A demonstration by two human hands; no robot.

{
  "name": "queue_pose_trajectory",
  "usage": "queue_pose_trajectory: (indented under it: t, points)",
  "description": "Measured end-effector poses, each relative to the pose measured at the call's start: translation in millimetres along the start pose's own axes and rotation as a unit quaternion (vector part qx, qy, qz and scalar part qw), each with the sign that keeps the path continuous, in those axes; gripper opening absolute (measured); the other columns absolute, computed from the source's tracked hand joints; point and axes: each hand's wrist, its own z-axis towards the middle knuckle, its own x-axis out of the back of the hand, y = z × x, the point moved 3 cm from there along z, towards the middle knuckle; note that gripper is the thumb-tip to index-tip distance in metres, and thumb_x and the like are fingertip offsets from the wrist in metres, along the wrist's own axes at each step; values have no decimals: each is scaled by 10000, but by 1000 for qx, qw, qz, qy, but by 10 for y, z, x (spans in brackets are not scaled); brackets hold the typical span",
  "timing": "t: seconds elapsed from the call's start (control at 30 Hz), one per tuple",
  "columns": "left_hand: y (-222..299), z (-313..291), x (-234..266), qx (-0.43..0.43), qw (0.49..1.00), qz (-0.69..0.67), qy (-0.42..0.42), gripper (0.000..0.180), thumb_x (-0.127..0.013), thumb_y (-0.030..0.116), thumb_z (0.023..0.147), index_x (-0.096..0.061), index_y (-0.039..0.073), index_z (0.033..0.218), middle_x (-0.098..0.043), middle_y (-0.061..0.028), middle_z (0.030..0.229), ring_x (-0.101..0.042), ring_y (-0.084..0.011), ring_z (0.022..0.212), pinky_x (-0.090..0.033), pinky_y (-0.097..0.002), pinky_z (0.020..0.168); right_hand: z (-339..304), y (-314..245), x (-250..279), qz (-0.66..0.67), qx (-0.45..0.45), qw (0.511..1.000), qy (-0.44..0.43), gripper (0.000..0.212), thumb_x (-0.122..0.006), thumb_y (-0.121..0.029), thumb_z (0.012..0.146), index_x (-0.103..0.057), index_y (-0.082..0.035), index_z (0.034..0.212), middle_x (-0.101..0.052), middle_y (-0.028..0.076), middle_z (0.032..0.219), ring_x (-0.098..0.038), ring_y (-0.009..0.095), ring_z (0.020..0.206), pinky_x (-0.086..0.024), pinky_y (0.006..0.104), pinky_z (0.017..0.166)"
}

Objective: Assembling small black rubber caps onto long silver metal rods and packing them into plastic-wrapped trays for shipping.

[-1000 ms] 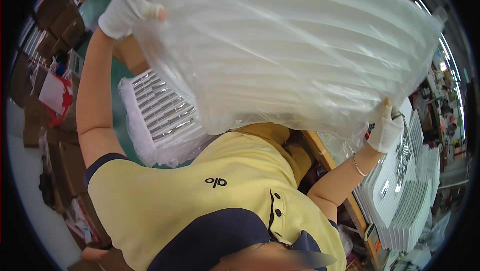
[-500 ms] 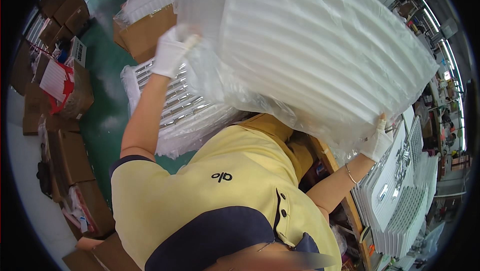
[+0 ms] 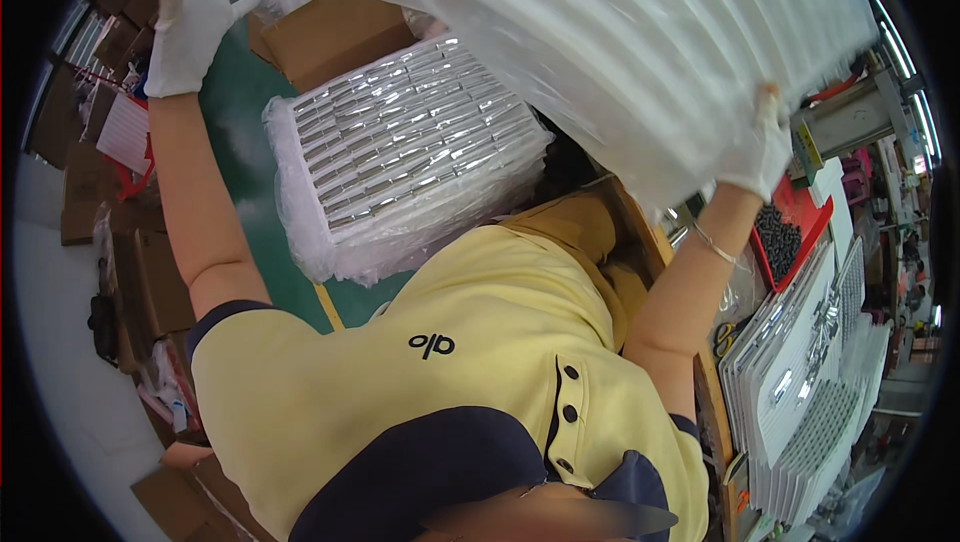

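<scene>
A large ribbed white panel in cloudy plastic wrap is raised at the top of the view, its far part cut off by the frame. My right hand, in a white glove with a bare thumb tip, grips its near right edge. At the upper left my left hand, also gloved, is stretched out with fingers spread, apart from the panel and holding nothing. Between my arms and below the panel lies a plastic-wrapped stack of white trays with rows of shiny silver tubular parts on top.
An open cardboard box stands beyond the wrapped stack on the green floor. To my right, a wooden-edged bench holds a red tray of small dark parts, scissors and stacked white trays. Brown cartons line the left.
My left hand has let go of the plastic and swung out to the upper left. The panel has moved up and away with my right hand, uncovering the silver parts and the red tray.
</scene>
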Motion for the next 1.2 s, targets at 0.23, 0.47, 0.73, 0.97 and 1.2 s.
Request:
queue_pose_trajectory:
  t: [0.23, 0.47, 0.73, 0.97, 1.2]
  points:
    - [347, -968, 516, 86, 874, 241, 412, 493, -517, 201, 927, -381, 11, 1362, -474, -123, 1314, -463, -206, 1196, -376, -326, 1003, -675, 210, -1142, -113, 5, 968, -222, 590, -661, -506, 793, -634, 70, 920, -606, 112, 727, -544, 172, 680, -448, 325, 623]
    - [778, -2259, 138, -82, 600, 395, 691, 400, -535, 106, 865, -475, -11, 1243, -504, -142, 1258, -519, -236, 1107, -434, -325, 953, -1161, 1058, -1847, -128, -213, 853, -460, 439, -672, -372, 820, -645, 35, 982, -621, 74, 766, -498, 144, 628, -430, 273, 587]
    - [-594, -763, -568, 89, 769, 627, 89, 524, -632, -5, 720, -503, -13, 1227, -540, -142, 1220, -509, -230, 1129, -375, -307, 981, -1219, 1624, -2164, -279, -109, 769, -564, 495, -661, -414, 815, -638, 35, 1020, -646, 138, 821, -540, 200, 710, -448, 307, 702]
    - [-2377, -254, -689, 192, 652, 697, -230, 755, -649, 391, 729, -382, 98, 1372, -300, -235, 1412, -252, -406, 1312, -234, -463, 1075, -1023, 1931, -2304, -423, -68, 700, -571, 542, -599, -521, 817, -659, -16, 1003, -657, 194, 953, -619, 312, 911, -465, 353, 800]
    - [-2903, -222, -655, 206, 612, 740, -188, 788, -606, 499, 745, -362, 111, 1386, -244, -205, 1451, -207, -402, 1331, -173, -495, 1079, -864, 1194, -1823, -446, -18, 769, -458, 530, -580, -554, 798, -650, -72, 1007, -659, 172, 883, -630, 338, 854, -492, 399, 755]
